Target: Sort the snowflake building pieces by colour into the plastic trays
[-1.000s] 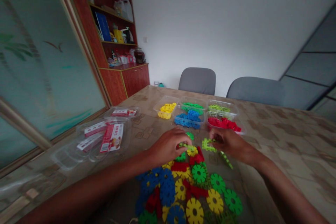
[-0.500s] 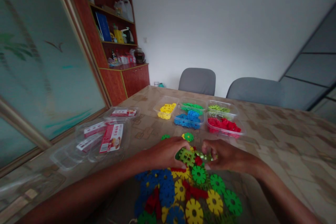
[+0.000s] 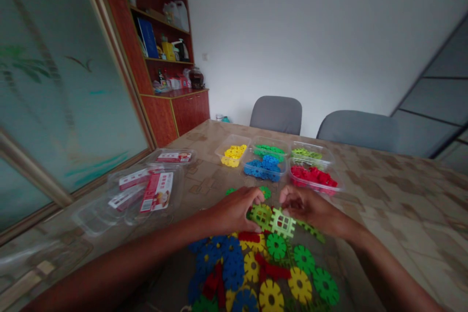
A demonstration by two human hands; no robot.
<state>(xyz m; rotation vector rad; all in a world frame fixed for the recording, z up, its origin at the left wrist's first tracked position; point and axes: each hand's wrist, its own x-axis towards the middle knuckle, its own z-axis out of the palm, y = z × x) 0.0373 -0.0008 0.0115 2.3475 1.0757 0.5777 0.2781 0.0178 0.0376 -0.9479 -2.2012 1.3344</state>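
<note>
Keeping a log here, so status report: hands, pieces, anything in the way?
Left hand gripping lime lattice piece. Right hand holding second lattice piece alongside. Loose colored pieces crowd table below.

Brown patterned table (image 3: 395, 204) with loose colourful pieces (image 3: 271, 297), clear tubs (image 3: 227, 142) of more pieces, labelled lids (image 3: 160, 192).

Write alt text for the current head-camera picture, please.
A person's left hand and right hand hold light-green lattice pieces over a table strewn with colorful plastic pieces. Beyond are clear tubs of similar pieces; labelled plastic packaging lies at left.
</note>
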